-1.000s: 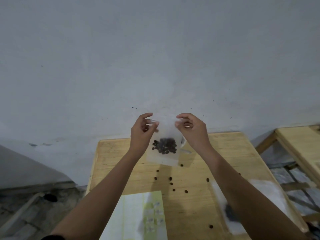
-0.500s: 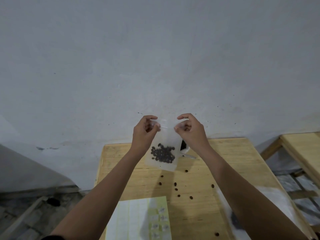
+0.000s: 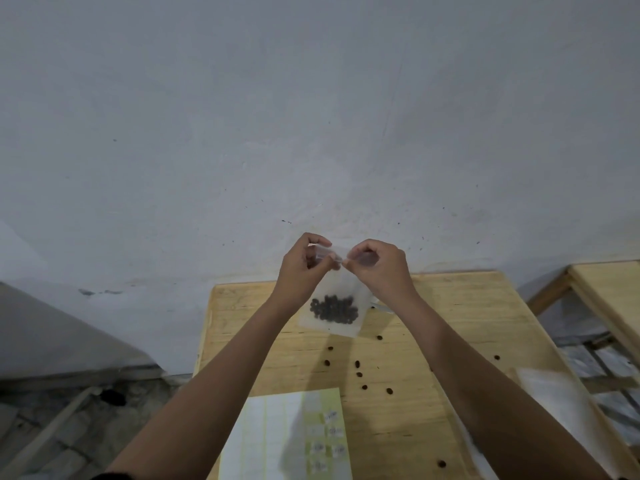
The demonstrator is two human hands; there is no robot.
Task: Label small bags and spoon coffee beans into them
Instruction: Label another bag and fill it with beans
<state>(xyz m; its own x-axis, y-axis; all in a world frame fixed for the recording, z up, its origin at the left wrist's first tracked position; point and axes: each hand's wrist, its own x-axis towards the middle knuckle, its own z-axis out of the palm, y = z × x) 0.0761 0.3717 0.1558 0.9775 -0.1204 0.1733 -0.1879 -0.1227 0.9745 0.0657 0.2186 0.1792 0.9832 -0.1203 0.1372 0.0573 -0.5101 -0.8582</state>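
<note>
A small clear plastic bag [image 3: 337, 289] hangs in the air above the far end of the wooden table [image 3: 467, 323]. Dark coffee beans [image 3: 334, 308] lie bunched in its lower part. My left hand [image 3: 303, 270] pinches the bag's top edge at the left. My right hand [image 3: 381, 268] pinches the same edge just to the right, and the fingertips of the two hands nearly meet. A sheet of small labels [image 3: 287, 438] lies on the near side of the table, with several labels on its right half.
Several loose coffee beans [image 3: 360, 374] are scattered on the table below the bag. A pale plastic sheet or bag [image 3: 550, 396] lies at the table's right edge, partly behind my right forearm. A second wooden table [image 3: 609, 292] stands to the right. A grey wall is close behind.
Both hands have come closer together along the bag's top edge. The bag has tilted slightly, and the camera has tipped up, so the table sits lower in view.
</note>
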